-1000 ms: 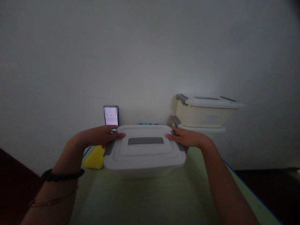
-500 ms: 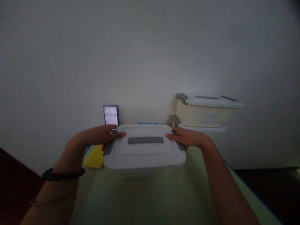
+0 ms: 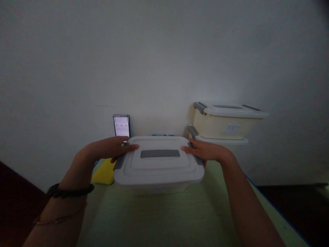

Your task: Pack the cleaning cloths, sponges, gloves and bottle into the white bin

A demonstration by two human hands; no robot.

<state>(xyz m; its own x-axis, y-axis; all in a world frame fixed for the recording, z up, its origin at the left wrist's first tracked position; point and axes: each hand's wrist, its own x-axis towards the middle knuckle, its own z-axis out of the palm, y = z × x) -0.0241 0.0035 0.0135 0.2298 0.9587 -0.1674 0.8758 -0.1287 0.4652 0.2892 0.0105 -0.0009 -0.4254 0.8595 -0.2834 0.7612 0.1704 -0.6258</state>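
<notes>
A lidded plastic storage box (image 3: 159,173) is in front of me, with a white lid and a grey handle (image 3: 160,153) across its top. My left hand (image 3: 115,149) grips the box's left end at the grey side latch (image 3: 120,160), its thumb lying on the lid. At the opposite end my right hand (image 3: 203,150) has hold in the same way, thumb on the lid near the right latch. Both hands' other fingers are mostly hidden below the rim. The lid sits on the box, and its contents cannot be seen.
Two similar boxes are stacked at the back right; the upper box (image 3: 223,125) rests on the lower box's lid (image 3: 221,141). A phone (image 3: 121,126) showing a timer stands against the wall. Left of the held box lies a yellow object (image 3: 104,173). The green tabletop (image 3: 154,219) has blue edging.
The phone's timer has advanced by one second. Hands and box stay practically where they were.
</notes>
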